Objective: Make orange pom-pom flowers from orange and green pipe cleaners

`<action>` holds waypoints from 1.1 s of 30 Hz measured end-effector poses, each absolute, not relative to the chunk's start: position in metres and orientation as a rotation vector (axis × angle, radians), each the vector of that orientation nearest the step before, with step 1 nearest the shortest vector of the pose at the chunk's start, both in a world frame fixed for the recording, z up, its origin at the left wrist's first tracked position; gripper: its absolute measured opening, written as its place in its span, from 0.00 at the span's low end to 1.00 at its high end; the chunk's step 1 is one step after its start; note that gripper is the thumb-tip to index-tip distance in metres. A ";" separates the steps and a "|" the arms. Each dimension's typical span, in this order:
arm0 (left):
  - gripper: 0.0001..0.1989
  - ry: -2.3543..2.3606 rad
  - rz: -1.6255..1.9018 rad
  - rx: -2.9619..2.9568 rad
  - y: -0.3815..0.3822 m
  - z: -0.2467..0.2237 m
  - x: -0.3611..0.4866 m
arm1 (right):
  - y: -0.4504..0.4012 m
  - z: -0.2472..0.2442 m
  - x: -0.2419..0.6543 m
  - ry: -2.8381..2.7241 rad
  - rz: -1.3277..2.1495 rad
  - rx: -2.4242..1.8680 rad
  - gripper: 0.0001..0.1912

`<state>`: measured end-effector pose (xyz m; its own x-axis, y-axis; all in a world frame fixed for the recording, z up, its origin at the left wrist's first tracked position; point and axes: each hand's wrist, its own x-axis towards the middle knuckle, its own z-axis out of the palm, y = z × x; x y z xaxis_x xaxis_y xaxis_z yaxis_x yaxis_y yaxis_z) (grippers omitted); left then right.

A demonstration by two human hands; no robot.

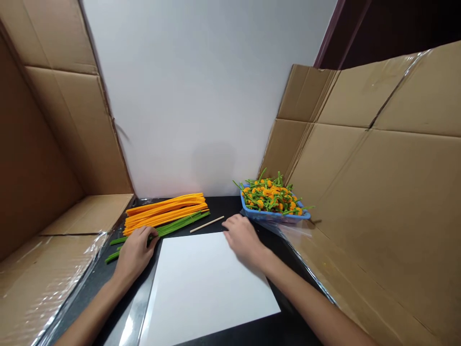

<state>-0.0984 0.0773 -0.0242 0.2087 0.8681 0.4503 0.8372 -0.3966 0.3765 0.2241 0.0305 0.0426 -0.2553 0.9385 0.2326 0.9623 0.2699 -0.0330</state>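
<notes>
My left hand (139, 247) rests over the green pipe cleaners (183, 222), its fingers curled in at their lower left part; what the fingertips pinch is too small to make out. Orange pipe cleaners (165, 210) lie in a bundle just behind. At the upper right corner of a white sheet (212, 283), my right hand (242, 235) lies with its fingers bent and slightly apart, nothing visible in them. A thin pale stick (207, 224) lies between the hands, behind the sheet's far edge, close to my right fingertips.
A blue basket (273, 215) heaped with orange and green pipe-cleaner pieces (272, 194) stands at the back right of the dark table (223, 204). Cardboard panels (389, 192) rise at both sides, and a pale wall (209, 96) stands behind.
</notes>
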 end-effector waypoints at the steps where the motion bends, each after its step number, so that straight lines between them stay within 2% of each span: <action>1: 0.07 1.678 0.960 2.397 0.077 -0.024 -0.098 | 0.030 0.035 0.213 -2.391 -0.121 -1.701 0.12; 7: 0.07 1.628 1.022 2.393 0.074 -0.021 -0.095 | 0.059 0.017 0.167 -2.396 -0.067 -1.477 0.17; 11: 0.11 1.625 0.900 2.442 0.071 -0.016 -0.091 | 0.100 0.021 0.147 -2.379 -0.096 -1.493 0.15; 19: 0.13 1.749 0.923 2.384 0.071 -0.017 -0.088 | 0.172 0.023 0.129 -2.550 -0.065 -1.454 0.09; 25: 0.11 1.764 0.944 2.408 0.073 -0.022 -0.087 | 0.188 0.029 0.128 -2.593 0.003 -1.384 0.06; 33: 0.12 1.985 1.119 2.408 0.078 -0.028 -0.089 | 0.188 0.037 0.137 -2.494 0.061 -1.218 0.09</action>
<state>-0.0889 0.0779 -0.0283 0.0624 0.8049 0.5901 0.9217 -0.2732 0.2753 0.1368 0.1884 0.0375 -0.5615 0.7703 0.3023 0.7545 0.6266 -0.1953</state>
